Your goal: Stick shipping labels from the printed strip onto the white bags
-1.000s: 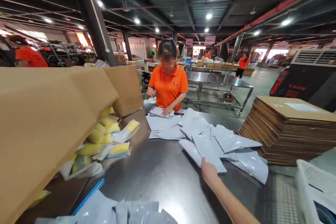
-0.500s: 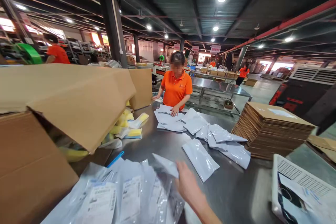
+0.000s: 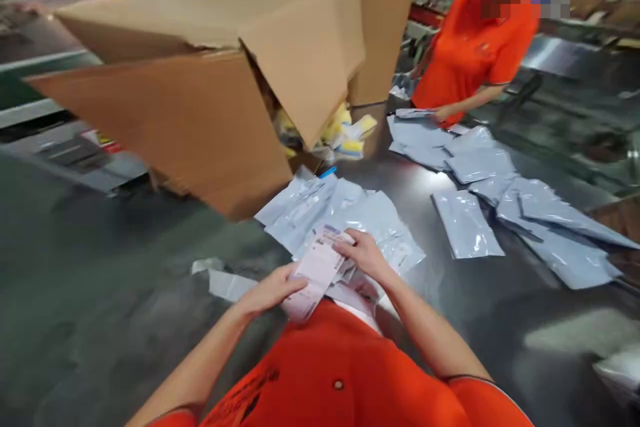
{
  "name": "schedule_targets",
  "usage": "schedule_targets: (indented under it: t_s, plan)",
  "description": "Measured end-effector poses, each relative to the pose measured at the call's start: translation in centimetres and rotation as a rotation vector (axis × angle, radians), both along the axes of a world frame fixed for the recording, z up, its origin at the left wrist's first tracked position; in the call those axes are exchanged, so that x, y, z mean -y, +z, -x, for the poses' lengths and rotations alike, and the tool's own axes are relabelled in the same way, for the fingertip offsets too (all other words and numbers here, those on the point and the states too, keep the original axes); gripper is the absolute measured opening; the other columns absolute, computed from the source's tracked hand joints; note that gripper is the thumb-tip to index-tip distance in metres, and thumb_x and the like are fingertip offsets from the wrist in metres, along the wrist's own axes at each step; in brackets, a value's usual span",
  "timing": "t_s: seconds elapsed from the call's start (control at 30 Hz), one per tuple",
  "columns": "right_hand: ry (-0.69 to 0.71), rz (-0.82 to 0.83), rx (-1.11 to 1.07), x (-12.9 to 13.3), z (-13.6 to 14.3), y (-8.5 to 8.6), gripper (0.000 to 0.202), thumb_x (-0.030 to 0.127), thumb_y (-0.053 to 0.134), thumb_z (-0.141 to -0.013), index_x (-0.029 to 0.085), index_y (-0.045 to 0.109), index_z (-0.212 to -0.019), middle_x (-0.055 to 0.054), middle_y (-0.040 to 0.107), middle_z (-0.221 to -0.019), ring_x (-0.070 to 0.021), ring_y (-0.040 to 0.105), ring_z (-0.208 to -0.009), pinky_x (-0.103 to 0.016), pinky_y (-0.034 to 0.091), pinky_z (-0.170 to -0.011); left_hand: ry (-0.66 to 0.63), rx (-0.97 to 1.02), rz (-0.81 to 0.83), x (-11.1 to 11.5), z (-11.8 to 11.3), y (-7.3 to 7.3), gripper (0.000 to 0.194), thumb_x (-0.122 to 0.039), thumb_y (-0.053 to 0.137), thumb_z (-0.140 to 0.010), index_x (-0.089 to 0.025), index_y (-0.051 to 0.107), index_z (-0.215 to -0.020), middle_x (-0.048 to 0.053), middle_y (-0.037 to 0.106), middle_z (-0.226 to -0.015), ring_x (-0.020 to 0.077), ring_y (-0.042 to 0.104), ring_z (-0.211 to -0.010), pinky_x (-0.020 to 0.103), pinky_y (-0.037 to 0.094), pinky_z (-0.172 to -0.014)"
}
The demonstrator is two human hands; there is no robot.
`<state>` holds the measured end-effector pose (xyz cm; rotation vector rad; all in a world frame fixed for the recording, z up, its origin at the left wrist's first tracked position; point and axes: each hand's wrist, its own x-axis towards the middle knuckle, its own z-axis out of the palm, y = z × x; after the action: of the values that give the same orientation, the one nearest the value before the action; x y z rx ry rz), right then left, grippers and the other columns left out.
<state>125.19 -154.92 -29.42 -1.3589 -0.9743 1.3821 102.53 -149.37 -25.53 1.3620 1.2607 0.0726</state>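
My left hand (image 3: 273, 288) and my right hand (image 3: 364, 253) both grip a stack of white printed labels (image 3: 315, 273) close to my chest. The stack hangs just above a pile of grey plastic mailer bags (image 3: 340, 213) at the near edge of the steel table (image 3: 430, 280). The left hand holds the stack's lower end and the right hand its upper end. My orange shirt fills the bottom of the view.
A big open cardboard box (image 3: 200, 80) lies on its side to the left, with yellow packets (image 3: 345, 133) spilling out. More grey bags (image 3: 500, 193) spread to the right. A person in an orange shirt (image 3: 470, 47) works across the table.
My head has dropped from looking across the hall to looking down at the table edge. The right hand pulled back from the far bags, and both hands now hold the label stack.
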Motion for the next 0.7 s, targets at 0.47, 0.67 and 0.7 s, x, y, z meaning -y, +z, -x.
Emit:
schedule_targets:
  t_s: [0.47, 0.67, 0.7]
  plan:
    - [-0.086, -0.16, 0.362, 2.8, 1.7, -2.1, 0.022, 0.039, 0.058, -0.087, 0.02, 0.066, -0.081, 0.0, 0.064, -0.077, -0.0135, 0.056, -0.07, -0.024, 0.041, -0.066, -0.182, 0.003, -0.207, -2.2, -5.1, -2.1, 0.034, -0.046, 0.065, -0.069, -0.016, 0.051, -0.06, -0.005, 0.04, -0.059, 0.0106, 0.036, -0.059, 0.022, 0.027, -0.052]
    - [-0.416, -0.061, 0.714, -0.1, -5.8, -6.6, 0.032, 0.044, 0.05, -0.091, 0.017, 0.067, -0.089, -0.006, 0.066, -0.081, -0.0182, 0.057, -0.074, -0.029, 0.043, -0.072, -0.392, -0.057, -0.009, -5.3, -1.0, -4.9, 0.023, -0.035, 0.068, -0.063, -0.015, 0.066, -0.075, 0.0, 0.062, -0.075, 0.0176, 0.053, -0.073, 0.023, 0.039, -0.065]
    - [-0.424, -0.007, 0.825, -0.7, -7.1, -7.7, 0.034, 0.045, 0.05, -0.091, 0.016, 0.068, -0.095, -0.008, 0.067, -0.085, -0.0198, 0.057, -0.078, -0.03, 0.043, -0.074, -0.388, -0.106, 0.019, -6.0, 0.1, -5.0, 0.024, -0.036, 0.067, -0.065, -0.015, 0.067, -0.075, 0.0, 0.063, -0.073, 0.0179, 0.054, -0.072, 0.023, 0.039, -0.063]
